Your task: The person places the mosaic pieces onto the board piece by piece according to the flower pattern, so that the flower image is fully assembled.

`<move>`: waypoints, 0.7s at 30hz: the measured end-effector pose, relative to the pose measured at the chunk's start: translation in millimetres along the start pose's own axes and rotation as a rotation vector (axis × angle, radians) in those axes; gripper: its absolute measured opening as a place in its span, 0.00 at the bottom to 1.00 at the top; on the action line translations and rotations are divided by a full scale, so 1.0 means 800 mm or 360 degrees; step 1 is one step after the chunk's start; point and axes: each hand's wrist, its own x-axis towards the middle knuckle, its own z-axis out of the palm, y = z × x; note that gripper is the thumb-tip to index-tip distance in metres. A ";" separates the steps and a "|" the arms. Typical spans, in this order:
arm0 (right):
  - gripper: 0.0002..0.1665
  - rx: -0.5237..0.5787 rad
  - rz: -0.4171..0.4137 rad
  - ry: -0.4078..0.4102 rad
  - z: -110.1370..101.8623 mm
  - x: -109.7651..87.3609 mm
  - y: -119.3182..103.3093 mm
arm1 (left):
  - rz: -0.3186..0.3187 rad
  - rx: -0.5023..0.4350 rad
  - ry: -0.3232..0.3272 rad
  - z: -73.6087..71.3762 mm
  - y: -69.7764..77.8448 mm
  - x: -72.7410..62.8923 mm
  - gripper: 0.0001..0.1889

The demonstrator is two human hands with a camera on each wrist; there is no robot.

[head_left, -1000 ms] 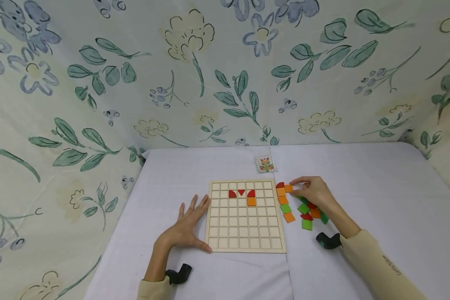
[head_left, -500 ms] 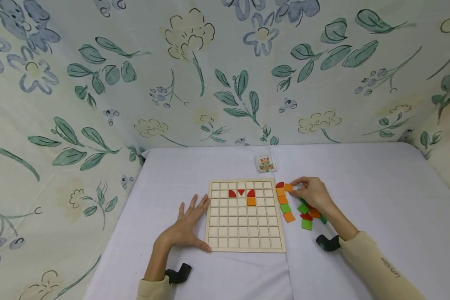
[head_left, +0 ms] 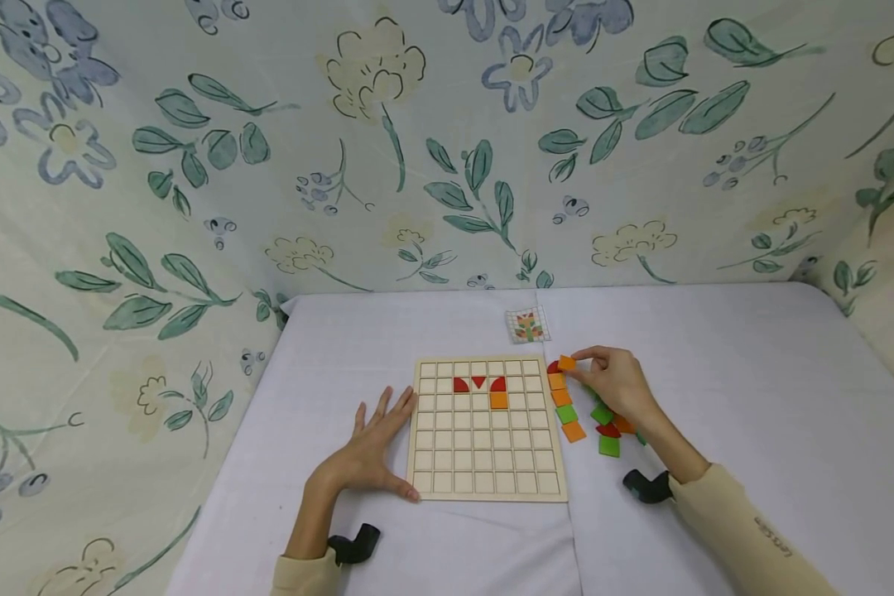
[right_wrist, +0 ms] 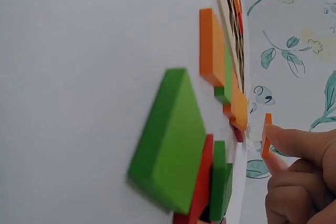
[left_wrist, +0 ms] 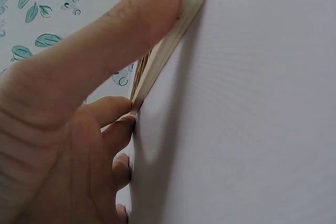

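Note:
A wooden grid board lies on the white table. Set in its upper cells are two red quarter-round tiles, a red triangle tile and an orange square tile. My left hand rests against the board's left side, fingers spread, its thumb at the near corner; the left wrist view has the thumb along the board's edge. Between thumb and forefinger my right hand pinches an orange square tile, raised above the tiles beside the board's upper right corner.
Orange tiles and a light green tile line the board's right side, a red one at the top partly covered. A pile of green, red and orange tiles lies below my right hand. Behind the board is a small pattern card.
My right hand has lifted the orange square tile and moved slightly left and away, toward the board's upper right corner. The left hand and board have stayed put.

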 end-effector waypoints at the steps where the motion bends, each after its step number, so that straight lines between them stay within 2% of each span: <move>1: 0.21 0.0017 -0.0027 -0.0007 0.002 -0.001 -0.004 | -0.0004 0.0008 -0.0002 0.000 0.000 0.000 0.79; 7: 0.20 0.0081 -0.0129 -0.0112 0.025 -0.010 -0.033 | -0.0006 0.0009 0.0004 0.000 0.001 0.000 0.79; 15: 0.15 0.0166 -0.0178 -0.0362 0.075 -0.019 -0.073 | -0.0001 0.0001 0.0006 0.000 0.002 0.000 0.78; 21: 0.12 0.0108 -0.0246 -0.0397 0.103 -0.018 -0.087 | -0.0011 0.0013 0.0002 0.000 0.002 -0.001 0.78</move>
